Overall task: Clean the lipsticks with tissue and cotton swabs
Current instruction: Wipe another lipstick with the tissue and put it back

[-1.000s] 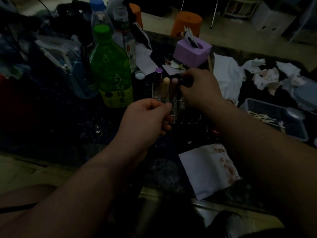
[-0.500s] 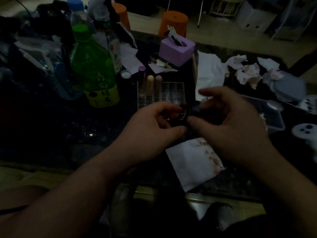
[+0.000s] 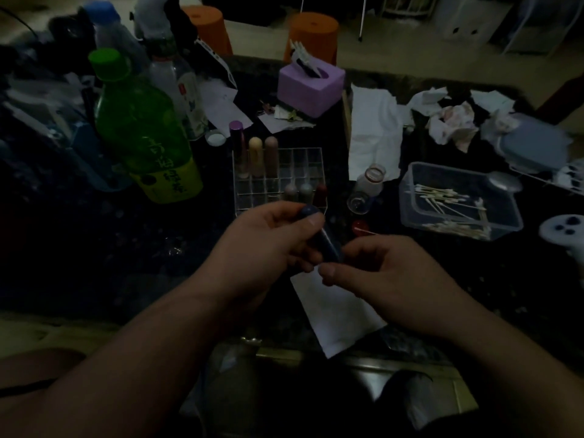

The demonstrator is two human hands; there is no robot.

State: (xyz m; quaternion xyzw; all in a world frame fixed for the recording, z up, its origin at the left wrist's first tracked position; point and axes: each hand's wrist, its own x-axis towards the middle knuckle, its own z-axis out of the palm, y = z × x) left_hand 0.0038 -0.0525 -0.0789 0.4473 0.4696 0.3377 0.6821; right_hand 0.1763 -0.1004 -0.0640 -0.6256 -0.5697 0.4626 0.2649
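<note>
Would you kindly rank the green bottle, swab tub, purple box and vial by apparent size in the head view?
1. green bottle
2. swab tub
3. purple box, though it sits farther back
4. vial

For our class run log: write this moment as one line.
left hand: grips dark blue lipstick tube | right hand: pinches its lower end | white tissue sheet: beneath hands

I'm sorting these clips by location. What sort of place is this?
Most likely a home living area, at a cluttered dark table. It holds drink bottles such as the green bottle, a purple tissue box and what looks like a game controller, with orange plastic stools on the floor behind.
</note>
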